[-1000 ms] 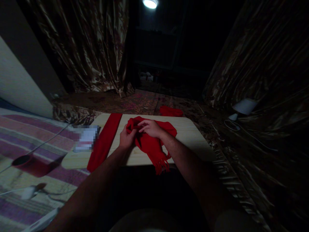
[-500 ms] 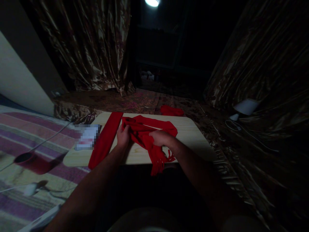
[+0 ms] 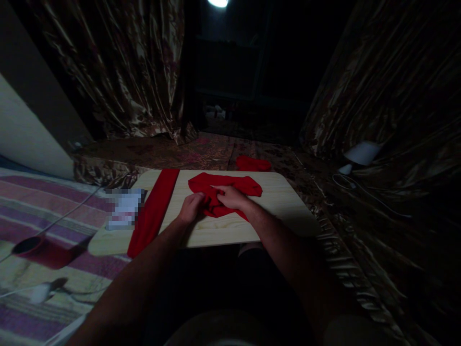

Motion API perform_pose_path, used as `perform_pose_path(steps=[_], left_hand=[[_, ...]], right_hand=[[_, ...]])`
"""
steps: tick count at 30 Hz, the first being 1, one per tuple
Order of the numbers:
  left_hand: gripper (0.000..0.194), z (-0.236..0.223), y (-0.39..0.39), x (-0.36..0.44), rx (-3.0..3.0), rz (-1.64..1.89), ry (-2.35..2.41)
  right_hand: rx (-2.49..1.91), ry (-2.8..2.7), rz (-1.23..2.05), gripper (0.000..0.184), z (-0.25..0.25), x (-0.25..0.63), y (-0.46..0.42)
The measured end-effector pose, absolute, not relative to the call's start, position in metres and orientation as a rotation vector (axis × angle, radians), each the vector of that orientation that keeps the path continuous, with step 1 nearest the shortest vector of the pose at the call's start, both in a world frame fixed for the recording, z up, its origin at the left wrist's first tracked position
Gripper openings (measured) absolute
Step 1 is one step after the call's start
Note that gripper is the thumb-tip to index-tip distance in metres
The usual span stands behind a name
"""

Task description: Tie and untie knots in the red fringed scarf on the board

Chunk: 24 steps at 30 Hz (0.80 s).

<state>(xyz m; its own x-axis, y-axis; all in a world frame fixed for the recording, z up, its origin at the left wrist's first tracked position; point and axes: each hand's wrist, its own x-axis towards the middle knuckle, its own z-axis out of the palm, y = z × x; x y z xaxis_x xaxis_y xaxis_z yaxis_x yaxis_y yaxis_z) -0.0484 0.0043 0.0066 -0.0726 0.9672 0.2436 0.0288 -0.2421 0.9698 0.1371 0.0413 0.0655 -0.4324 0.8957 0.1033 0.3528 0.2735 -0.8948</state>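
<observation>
The left hand [image 3: 191,207] curls around the left edge of the cloth [image 3: 207,180]; the right hand [image 3: 232,197] pinches its middle, fingers nearly together. The cloth lies rumpled on the table [image 3: 288,206]. The step in hand seems to be arranging its folds; the next move calls for a sure grip on loose edges. To the left, apart, lies a red strip [image 3: 154,211]; past the table's far edge, a red bundle [image 3: 253,164].

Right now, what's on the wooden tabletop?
The tabletop bears a blurred white item, a red strip and crumpled red cloth touched by the left hand and right hand. Anything beneath the cloth is hidden.
</observation>
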Motion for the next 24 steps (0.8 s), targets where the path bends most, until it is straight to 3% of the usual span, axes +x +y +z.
perform_pose_path(steps=[3,5,10,15,19,24], left_hand=[[0.069,0.008,0.005,-0.052,1.280,1.505,1.149],[0.063,0.007,0.008,-0.053,1.359,1.539,1.218],[0.050,0.003,0.013,-0.048,1.772,1.312,1.475],[0.055,0.005,0.008,-0.040,2.275,0.976,1.746],[0.046,0.012,0.000,-0.036,2.365,0.891,1.927],[0.037,0.020,-0.008,-0.031,2.411,0.904,2.031]], right_hand=[[-1.030,-1.749,1.140,0.021,0.069,0.139,0.043],[-0.932,-1.519,1.218,0.017,0.077,0.148,0.043],[-0.903,-1.254,1.346,0.029,0.108,0.192,0.044],[-1.320,-1.610,1.429,0.032,0.128,0.261,0.053],[-1.748,-1.881,1.056,0.028,0.131,0.313,0.070],[-2.200,-1.962,0.349,0.017,0.134,0.352,0.086]])
